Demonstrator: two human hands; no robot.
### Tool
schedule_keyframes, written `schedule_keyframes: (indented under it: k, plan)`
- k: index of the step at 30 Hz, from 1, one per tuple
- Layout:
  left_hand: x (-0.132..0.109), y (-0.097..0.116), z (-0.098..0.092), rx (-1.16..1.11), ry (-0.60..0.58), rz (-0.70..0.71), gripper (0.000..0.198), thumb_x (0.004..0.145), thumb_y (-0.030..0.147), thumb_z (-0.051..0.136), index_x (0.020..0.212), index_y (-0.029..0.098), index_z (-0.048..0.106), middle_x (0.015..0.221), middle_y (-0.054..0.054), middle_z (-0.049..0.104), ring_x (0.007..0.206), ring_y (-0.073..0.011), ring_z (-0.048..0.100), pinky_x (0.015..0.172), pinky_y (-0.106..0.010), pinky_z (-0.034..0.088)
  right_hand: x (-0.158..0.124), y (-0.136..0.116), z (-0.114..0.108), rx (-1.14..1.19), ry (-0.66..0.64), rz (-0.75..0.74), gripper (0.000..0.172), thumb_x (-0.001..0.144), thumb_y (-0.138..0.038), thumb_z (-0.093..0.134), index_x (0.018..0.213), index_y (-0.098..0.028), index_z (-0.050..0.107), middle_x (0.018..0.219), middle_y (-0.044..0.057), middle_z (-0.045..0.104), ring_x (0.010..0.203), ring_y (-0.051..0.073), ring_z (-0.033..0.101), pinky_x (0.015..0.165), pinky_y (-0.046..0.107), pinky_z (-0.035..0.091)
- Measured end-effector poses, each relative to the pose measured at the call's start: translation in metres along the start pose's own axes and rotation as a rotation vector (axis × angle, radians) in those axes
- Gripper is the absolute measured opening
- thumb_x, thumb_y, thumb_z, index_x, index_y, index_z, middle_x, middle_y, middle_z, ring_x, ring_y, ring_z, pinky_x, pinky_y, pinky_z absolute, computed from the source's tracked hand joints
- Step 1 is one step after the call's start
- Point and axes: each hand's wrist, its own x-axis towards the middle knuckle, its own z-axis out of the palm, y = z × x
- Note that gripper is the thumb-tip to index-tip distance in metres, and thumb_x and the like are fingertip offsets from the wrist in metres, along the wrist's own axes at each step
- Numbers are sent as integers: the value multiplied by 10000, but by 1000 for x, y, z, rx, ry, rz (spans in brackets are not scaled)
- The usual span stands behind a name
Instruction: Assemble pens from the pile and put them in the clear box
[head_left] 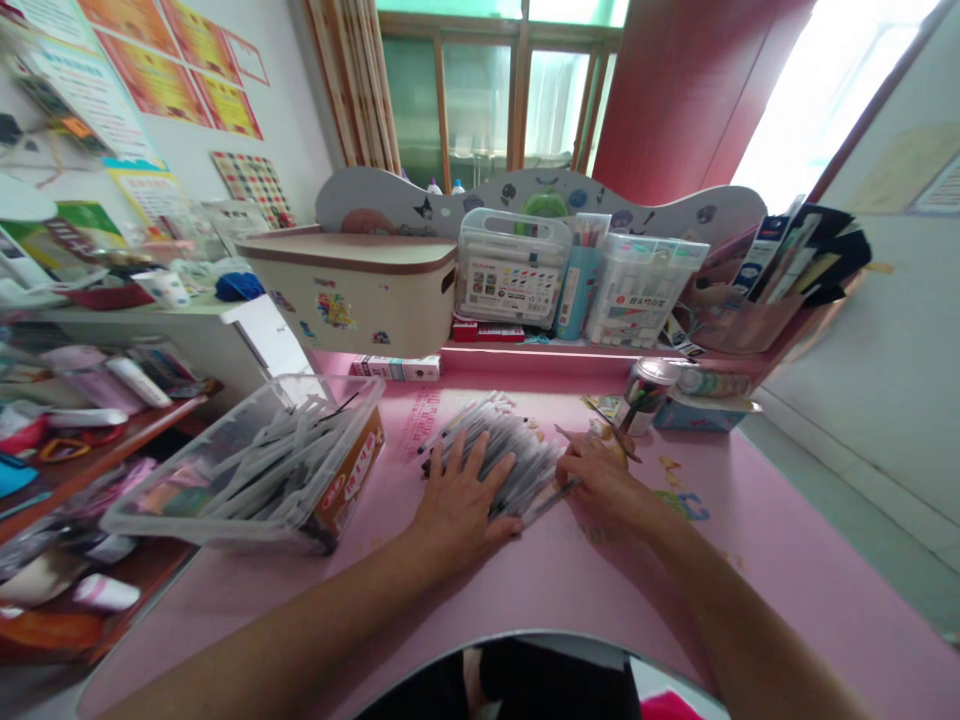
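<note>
A pile of several grey pens point(501, 440) lies on the pink desk point(750, 560) in front of me. My left hand point(461, 495) lies flat on the near left part of the pile, fingers stretched out and spread. My right hand point(604, 480) rests at the pile's right edge, its fingers curled round one pen point(551, 497) that pokes out toward the left. A clear plastic box point(255, 465) with several more pens in it stands to the left of the pile.
A cream lidded box point(352, 290), clear marker cases point(514, 265) and a blue tub stand on a raised shelf at the back. A small cup point(646, 392) sits behind my right hand. Cluttered shelves point(82, 440) run along the left.
</note>
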Motion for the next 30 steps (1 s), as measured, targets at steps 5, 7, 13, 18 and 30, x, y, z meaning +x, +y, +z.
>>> schedule_keyframes:
  k: [5, 7, 13, 18, 30]
  plan:
    - [7, 4, -3, -73, 53, 3, 528, 910, 465, 507, 1403, 277, 503, 1552, -127, 367, 1457, -392, 194, 1137, -654, 90, -2, 1, -10, 83, -82, -42, 210, 731, -31, 562, 739, -208, 675, 839, 44, 643, 870, 219, 552, 790, 322, 382]
    - [8, 6, -8, -176, 86, 2, 439, 947, 323, 428, 1359, 225, 543, 1509, -129, 424, 1440, -369, 238, 1143, -630, 140, -2, 1, -12, 128, -113, -40, 208, 715, -32, 542, 731, -206, 654, 811, 34, 645, 821, 206, 555, 748, 306, 391]
    - [-1, 21, -35, -651, 232, 2, 280, 932, 186, 369, 1032, 181, 631, 1154, -101, 613, 1148, -235, 529, 1032, -426, 412, -2, 0, -15, 346, -153, 2, 143, 702, -91, 519, 707, -214, 590, 720, -4, 604, 693, 173, 532, 627, 264, 395]
    - [-13, 38, -39, -528, 375, 60, 210, 879, 147, 499, 1054, 193, 606, 1175, -99, 601, 1156, -260, 510, 1015, -431, 408, -2, -6, -25, 648, -185, 62, 59, 742, -195, 558, 769, -211, 608, 670, -28, 569, 604, 147, 494, 549, 241, 382]
    - [-3, 31, -30, -270, -3, -8, 299, 996, 309, 360, 967, 189, 632, 800, -70, 726, 726, -243, 684, 626, -322, 453, -1, -25, -2, 1615, 16, 187, 325, 676, -382, 784, 899, -202, 629, 627, -39, 576, 538, 110, 504, 537, 236, 401]
